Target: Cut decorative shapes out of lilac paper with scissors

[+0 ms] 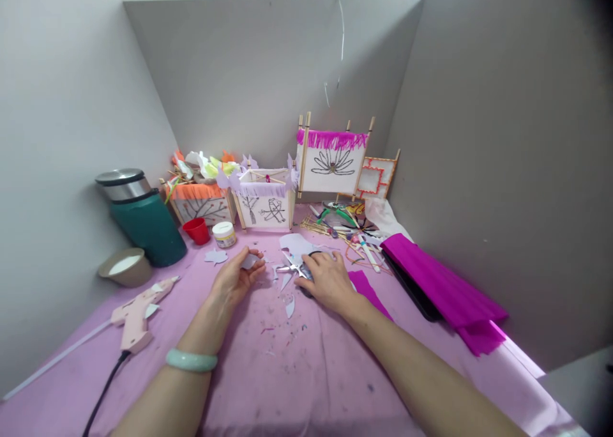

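Observation:
A small piece of pale lavender paper (pixel 249 261) is pinched in the fingers of my left hand (pixel 233 278), just above the cloth. My right hand (pixel 329 277) lies over the dark handles of a pair of scissors (pixel 297 269), fingers curled on them. The scissor blades are spread apart and point left, towards the other hand. Behind them lies a larger lavender paper sheet (pixel 294 243). Cut scraps (pixel 290 306) are scattered below the blades. A cut-out lavender shape (pixel 216 256) rests to the left of my left hand.
At left are a pink glue gun (pixel 135 315), a bowl (pixel 125 268), a green tumbler (pixel 146 226), a red cup (pixel 196 231) and a white jar (pixel 224 234). Paper lanterns (pixel 263 208) stand behind. Sticks and tools (pixel 335 223) and magenta crepe paper (pixel 440 283) lie at right.

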Tool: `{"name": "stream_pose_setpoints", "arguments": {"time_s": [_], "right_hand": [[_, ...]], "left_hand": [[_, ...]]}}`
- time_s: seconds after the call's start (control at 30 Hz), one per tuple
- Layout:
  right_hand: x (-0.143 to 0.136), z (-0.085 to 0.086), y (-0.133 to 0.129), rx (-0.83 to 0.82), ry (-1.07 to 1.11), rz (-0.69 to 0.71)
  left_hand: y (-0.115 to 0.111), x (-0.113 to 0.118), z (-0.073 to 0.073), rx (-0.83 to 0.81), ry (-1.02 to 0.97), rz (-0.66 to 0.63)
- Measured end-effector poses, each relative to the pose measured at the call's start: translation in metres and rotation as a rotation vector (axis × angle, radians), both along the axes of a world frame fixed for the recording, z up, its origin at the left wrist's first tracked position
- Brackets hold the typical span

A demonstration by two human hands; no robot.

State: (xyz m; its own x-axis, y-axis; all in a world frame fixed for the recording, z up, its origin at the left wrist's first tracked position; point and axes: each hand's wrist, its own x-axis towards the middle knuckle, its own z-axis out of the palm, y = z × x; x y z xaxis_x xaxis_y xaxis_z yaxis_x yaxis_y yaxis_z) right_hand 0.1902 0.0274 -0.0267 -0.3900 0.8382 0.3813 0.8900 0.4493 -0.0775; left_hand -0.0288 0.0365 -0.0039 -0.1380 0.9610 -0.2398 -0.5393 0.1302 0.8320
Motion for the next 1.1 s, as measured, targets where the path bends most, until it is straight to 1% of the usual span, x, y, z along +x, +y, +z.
{"name": "stream_pose_setpoints", "arguments": {"time_s": [0.13, 0.17, 0.2, 0.23, 0.33, 0.37, 0.4, 0.43, 0.5, 0.53, 0.57, 0.67, 0.7, 0.8, 0.83, 0.97, 1.1], "right_hand": [[-0.001, -0.001, -0.002, 0.002, -0.005, -0.084], [-0.002, -0.001, -0.005, 0.012, 0.008, -0.083], [-0.003, -0.001, -0.007, 0.026, 0.028, -0.043], [-0.004, -0.001, -0.010, 0.038, 0.046, 0.049], [-0.011, -0.002, -0.018, 0.036, 0.032, 0.490], [-0.013, -0.003, -0.018, 0.023, 0.005, 0.568], [-0.015, -0.004, -0.018, 0.013, -0.015, 0.568], [-0.016, -0.005, -0.017, 0.010, -0.019, 0.502], [-0.015, -0.007, -0.013, 0.028, 0.017, 0.291], [-0.015, -0.007, -0.012, 0.043, 0.042, 0.234], [-0.014, -0.007, -0.011, 0.052, 0.054, 0.242], [-0.013, -0.008, -0.014, 0.027, 0.020, 0.409], [-0.013, -0.008, -0.015, 0.012, 0.004, 0.426], [-0.014, -0.008, -0.016, 0.023, 0.025, 0.337], [-0.014, -0.008, -0.015, 0.038, 0.042, 0.332], [-0.010, -0.008, -0.012, 0.056, 0.058, 0.415], [-0.006, -0.009, -0.009, 0.074, 0.073, 0.443]], "left_hand": [[0.003, -0.005, -0.002, 0.018, -0.005, 0.083], [0.003, -0.005, -0.002, 0.023, -0.007, 0.096], [0.004, -0.006, -0.002, 0.027, -0.009, 0.110], [0.004, -0.007, -0.003, 0.031, -0.012, 0.122], [0.004, -0.007, -0.001, 0.037, -0.025, 0.147], [0.004, -0.007, -0.001, 0.038, -0.030, 0.148], [0.004, -0.007, 0.000, 0.038, -0.037, 0.147], [0.004, -0.007, 0.001, 0.035, -0.045, 0.144], [0.004, -0.007, 0.002, 0.023, -0.061, 0.134], [0.004, -0.006, 0.002, 0.014, -0.067, 0.126], [0.003, -0.006, 0.002, 0.005, -0.071, 0.117], [0.002, -0.003, 0.002, -0.012, -0.069, 0.095], [0.001, -0.002, 0.001, -0.012, -0.065, 0.092], [0.001, 0.000, 0.001, -0.005, -0.050, 0.091], [0.001, 0.000, 0.001, -0.004, -0.046, 0.090], [0.001, 0.001, 0.001, -0.017, -0.032, 0.072], [-0.001, 0.002, 0.002, -0.042, -0.014, 0.021]]}}
